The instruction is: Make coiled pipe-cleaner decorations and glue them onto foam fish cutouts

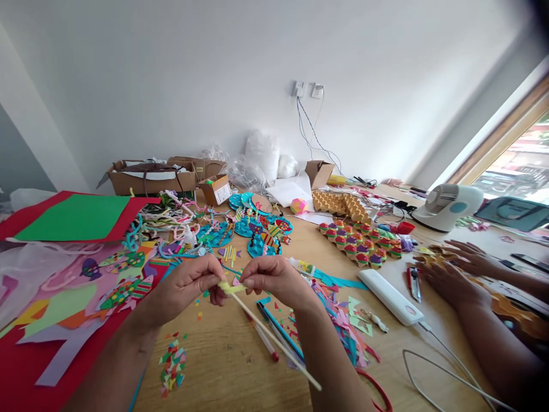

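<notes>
Above the wooden table (223,355), both hands pinch a short fuzzy yellow pipe cleaner (231,288). My left hand (189,289) is closed at its left end, thumb against fingers. My right hand (272,280) grips the other end. A long pale thin stick (277,341) slopes from the yellow piece down toward the lower right, below my right wrist; how the two are joined cannot be made out. Under the hands lie a pen with a red cap (266,339), a dark blue pen (281,330) and small coloured paper scraps (174,363).
Left are coloured paper sheets (72,217) and fish cutouts (124,292). Blue decorated discs (261,246) and painted egg trays (362,243) stand behind. A white power strip (390,297), a utility knife (414,283) and a fan (450,206) are right, beside another person's hands (457,286).
</notes>
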The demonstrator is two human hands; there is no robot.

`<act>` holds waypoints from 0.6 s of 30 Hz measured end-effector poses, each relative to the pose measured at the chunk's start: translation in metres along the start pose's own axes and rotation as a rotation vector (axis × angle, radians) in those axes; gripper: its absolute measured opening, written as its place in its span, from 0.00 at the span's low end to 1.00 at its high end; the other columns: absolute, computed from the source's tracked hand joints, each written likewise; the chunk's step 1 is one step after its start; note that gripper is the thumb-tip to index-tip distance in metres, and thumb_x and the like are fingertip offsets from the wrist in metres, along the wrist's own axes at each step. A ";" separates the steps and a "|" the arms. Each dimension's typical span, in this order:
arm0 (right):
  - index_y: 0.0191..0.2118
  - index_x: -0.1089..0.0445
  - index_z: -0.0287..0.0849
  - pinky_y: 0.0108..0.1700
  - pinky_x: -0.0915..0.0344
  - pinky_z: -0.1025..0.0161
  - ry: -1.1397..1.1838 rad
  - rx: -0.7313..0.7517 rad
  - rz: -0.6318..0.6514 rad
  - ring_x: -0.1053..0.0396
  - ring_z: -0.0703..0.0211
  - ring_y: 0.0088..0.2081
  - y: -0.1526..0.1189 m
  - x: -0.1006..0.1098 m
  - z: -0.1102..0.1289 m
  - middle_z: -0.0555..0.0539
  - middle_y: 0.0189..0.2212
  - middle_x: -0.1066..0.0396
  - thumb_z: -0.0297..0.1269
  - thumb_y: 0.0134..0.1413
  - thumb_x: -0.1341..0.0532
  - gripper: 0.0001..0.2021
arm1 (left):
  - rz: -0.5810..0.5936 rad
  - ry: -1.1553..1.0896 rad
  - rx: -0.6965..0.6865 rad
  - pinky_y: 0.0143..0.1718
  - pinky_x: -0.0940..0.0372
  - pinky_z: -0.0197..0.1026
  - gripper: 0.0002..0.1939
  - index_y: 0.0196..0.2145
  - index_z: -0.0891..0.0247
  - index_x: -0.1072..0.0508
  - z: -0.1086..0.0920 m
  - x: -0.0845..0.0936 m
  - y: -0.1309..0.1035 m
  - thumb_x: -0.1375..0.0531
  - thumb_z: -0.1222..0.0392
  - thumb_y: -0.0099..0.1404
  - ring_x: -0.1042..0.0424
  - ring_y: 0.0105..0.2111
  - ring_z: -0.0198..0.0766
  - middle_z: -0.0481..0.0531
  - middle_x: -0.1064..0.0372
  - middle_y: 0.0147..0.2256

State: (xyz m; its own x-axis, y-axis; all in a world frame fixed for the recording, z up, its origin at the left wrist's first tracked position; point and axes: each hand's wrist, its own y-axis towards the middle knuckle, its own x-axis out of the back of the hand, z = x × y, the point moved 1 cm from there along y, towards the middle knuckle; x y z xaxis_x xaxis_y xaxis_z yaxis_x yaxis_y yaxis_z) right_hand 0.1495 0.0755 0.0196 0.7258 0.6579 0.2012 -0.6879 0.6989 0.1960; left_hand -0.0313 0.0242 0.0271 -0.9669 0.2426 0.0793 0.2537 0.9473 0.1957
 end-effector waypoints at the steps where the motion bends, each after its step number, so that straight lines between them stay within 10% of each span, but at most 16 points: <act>1: 0.26 0.30 0.40 0.24 0.43 0.70 0.158 -0.016 0.004 0.40 0.68 0.20 0.004 -0.003 -0.007 0.54 0.18 0.33 0.41 0.44 0.37 0.09 | -0.053 -0.093 -0.013 0.23 0.34 0.38 0.09 0.25 0.62 0.29 0.001 -0.001 0.001 0.40 0.53 0.55 0.30 0.21 0.38 0.50 0.30 0.20; 9: 0.25 0.39 0.41 0.15 0.60 0.72 0.579 -0.009 -0.366 0.55 0.74 0.13 0.038 -0.059 -0.042 0.57 0.14 0.40 0.46 0.43 0.38 0.14 | -0.532 -0.242 -0.111 0.26 0.34 0.34 0.09 0.25 0.64 0.32 0.024 0.001 0.018 0.37 0.57 0.51 0.31 0.22 0.32 0.45 0.30 0.21; 18: 0.24 0.35 0.41 0.23 0.46 0.70 -0.372 -0.062 -0.435 0.36 0.64 0.20 0.029 -0.060 -0.033 0.53 0.16 0.36 0.31 0.51 0.44 0.06 | -0.641 0.279 -0.197 0.28 0.34 0.36 0.05 0.27 0.60 0.34 0.036 0.009 0.018 0.45 0.57 0.58 0.29 0.24 0.36 0.46 0.30 0.22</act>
State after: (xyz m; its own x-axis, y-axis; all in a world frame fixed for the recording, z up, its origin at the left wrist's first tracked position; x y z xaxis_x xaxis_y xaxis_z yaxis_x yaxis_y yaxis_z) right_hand 0.0862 0.0652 -0.0183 0.8811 0.1713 0.4409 -0.3170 0.9057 0.2814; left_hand -0.0364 0.0510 -0.0042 -0.8910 -0.4347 0.1314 -0.3344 0.8238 0.4578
